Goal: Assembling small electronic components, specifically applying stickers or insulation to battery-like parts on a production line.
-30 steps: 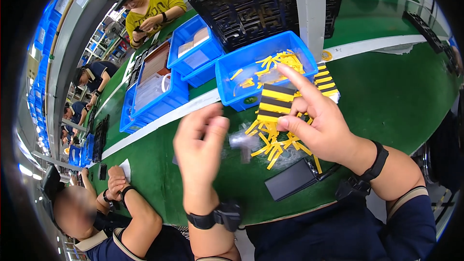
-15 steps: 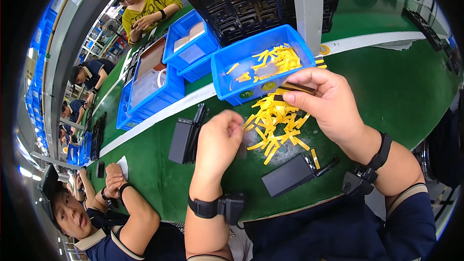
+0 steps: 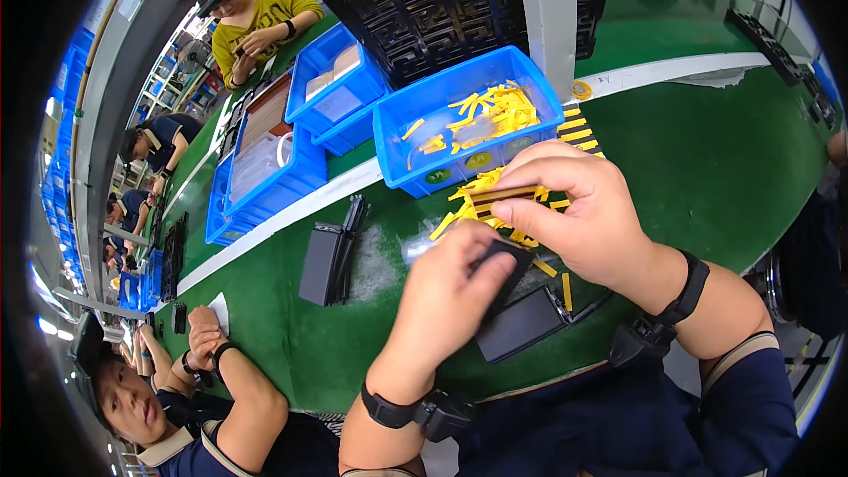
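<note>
My left hand is closed on a black flat part, thumb on its face. Just beyond it, my right hand pinches a thin dark strip with yellow edges between thumb and fingers. Under and behind both hands lies a loose pile of yellow strips, partly covered by them. Close to my body a black rectangular case with a thin arm rests on the green bench. To the left, several similar black cases stand together.
A blue bin with yellow strips stands behind the pile. Further left are more blue bins. A grey post rises behind, beside a black moulded tray. One co-worker's folded arms rest at left; others work further along the bench.
My left hand has moved right and toward me and now holds the black part. My right hand, still pinching the strip, has come lower and left. The view has shifted slightly.
</note>
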`<action>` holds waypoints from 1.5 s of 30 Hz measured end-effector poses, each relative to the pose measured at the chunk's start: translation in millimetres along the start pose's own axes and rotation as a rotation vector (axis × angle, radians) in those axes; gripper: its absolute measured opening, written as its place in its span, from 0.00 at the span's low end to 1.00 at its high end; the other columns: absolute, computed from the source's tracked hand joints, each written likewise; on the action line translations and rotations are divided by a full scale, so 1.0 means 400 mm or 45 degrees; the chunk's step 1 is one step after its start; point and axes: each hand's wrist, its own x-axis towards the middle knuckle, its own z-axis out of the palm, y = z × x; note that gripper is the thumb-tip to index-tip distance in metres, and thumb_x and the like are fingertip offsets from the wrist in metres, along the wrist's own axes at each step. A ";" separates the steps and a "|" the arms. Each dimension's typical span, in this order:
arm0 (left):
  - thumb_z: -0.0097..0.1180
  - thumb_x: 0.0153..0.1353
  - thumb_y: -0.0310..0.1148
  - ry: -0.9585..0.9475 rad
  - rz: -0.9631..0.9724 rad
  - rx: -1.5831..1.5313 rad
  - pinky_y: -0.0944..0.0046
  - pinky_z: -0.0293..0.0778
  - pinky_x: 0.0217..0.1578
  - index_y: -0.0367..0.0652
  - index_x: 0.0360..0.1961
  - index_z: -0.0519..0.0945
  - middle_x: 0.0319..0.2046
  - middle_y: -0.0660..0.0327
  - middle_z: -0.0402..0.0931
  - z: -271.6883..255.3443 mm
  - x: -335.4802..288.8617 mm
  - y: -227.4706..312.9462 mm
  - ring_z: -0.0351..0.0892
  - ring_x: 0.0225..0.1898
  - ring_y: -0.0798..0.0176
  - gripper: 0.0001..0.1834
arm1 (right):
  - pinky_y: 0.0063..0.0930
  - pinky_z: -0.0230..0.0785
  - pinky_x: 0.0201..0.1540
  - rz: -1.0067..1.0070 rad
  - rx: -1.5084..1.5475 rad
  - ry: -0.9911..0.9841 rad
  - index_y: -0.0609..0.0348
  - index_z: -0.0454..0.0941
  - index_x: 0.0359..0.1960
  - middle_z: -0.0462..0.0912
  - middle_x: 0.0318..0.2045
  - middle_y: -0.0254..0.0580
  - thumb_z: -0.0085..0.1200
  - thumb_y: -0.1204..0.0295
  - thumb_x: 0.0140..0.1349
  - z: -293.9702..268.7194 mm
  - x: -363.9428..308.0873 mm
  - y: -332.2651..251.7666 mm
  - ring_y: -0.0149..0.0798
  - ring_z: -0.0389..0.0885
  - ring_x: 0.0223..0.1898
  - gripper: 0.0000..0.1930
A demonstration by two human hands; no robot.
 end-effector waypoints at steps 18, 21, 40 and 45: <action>0.52 0.61 0.22 0.198 0.122 -0.704 0.75 0.71 0.39 0.34 0.46 0.70 0.38 0.58 0.79 0.004 0.009 -0.015 0.75 0.39 0.74 0.12 | 0.33 0.67 0.47 -0.341 -0.201 0.085 0.57 0.83 0.28 0.81 0.26 0.37 0.64 0.77 0.43 0.005 -0.009 -0.009 0.40 0.76 0.40 0.08; 0.51 0.61 0.21 0.139 0.102 -0.919 0.74 0.72 0.39 0.34 0.47 0.70 0.39 0.58 0.78 0.001 0.007 -0.013 0.76 0.39 0.73 0.13 | 0.34 0.66 0.48 -0.350 -0.367 0.034 0.56 0.84 0.29 0.81 0.28 0.38 0.64 0.77 0.42 0.009 -0.012 -0.001 0.40 0.75 0.43 0.09; 0.51 0.61 0.23 0.136 0.114 -0.843 0.75 0.71 0.38 0.32 0.47 0.70 0.36 0.59 0.79 0.010 -0.002 0.007 0.76 0.37 0.74 0.13 | 0.36 0.61 0.55 -0.149 -0.105 0.085 0.59 0.82 0.26 0.81 0.25 0.36 0.64 0.79 0.45 0.014 -0.009 -0.002 0.38 0.76 0.45 0.06; 0.51 0.61 0.22 0.137 0.108 -0.811 0.75 0.71 0.38 0.32 0.47 0.69 0.37 0.59 0.79 0.010 -0.002 0.010 0.76 0.37 0.74 0.13 | 0.35 0.63 0.50 -0.221 -0.188 0.102 0.57 0.81 0.25 0.81 0.26 0.35 0.64 0.77 0.43 0.014 -0.007 0.006 0.39 0.76 0.42 0.06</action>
